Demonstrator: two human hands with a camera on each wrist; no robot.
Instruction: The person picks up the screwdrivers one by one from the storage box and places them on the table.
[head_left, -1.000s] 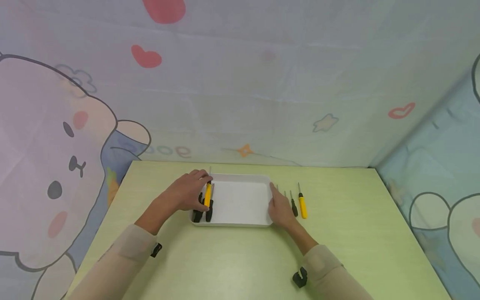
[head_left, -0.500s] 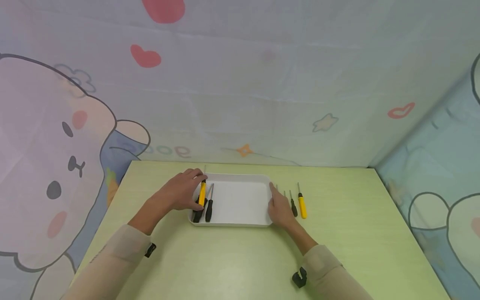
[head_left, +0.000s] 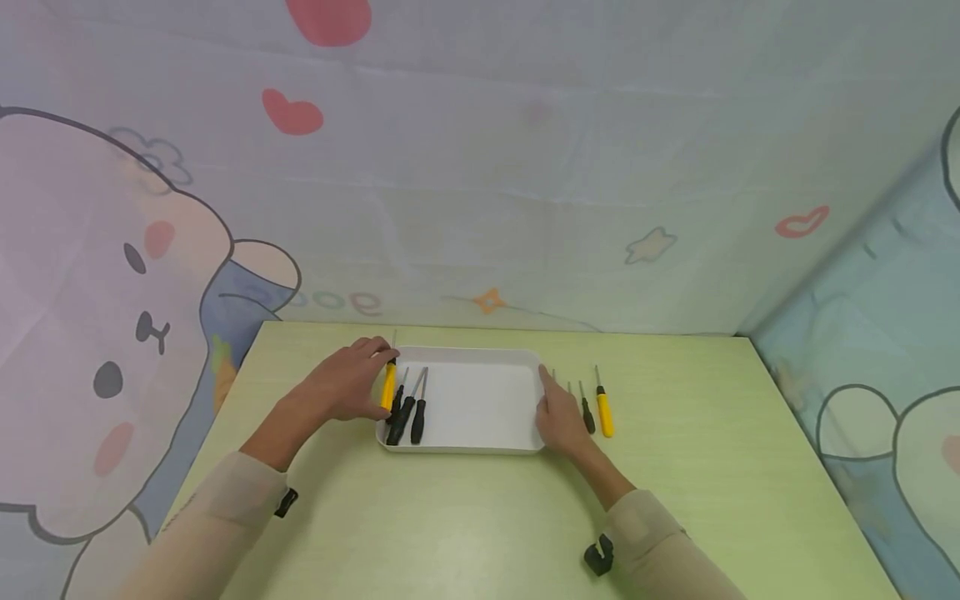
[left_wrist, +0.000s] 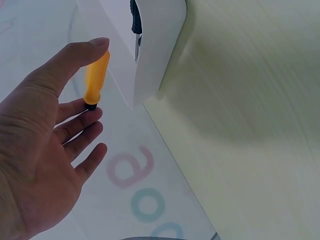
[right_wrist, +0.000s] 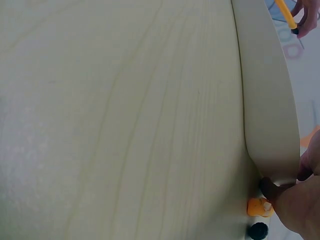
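A cartoon-printed cloth hangs behind the pale table. Over here, the left hand pinches a yellow screwdriver lengthwise — thumb at the butt, fingers by the collar — at the left end of the white tray, near three black-handled screwdrivers inside. The right hand grips the tray's right end.
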